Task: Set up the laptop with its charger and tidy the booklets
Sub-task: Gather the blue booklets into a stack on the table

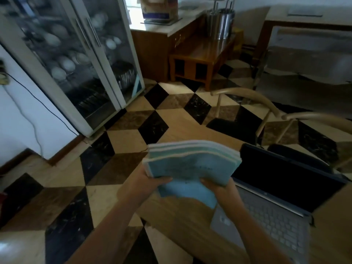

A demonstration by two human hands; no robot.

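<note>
Both hands, left hand point(152, 181) and right hand point(217, 186), pinch the blue booklets point(190, 164) by their near edge, held above the table point(182, 221), just left of the open laptop point(276, 212).

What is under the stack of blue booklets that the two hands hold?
Under the stack of blue booklets the wooden table shows, with the open laptop beside it. Left hand and right hand grip its near edge. The table directly beneath is covered.
</note>
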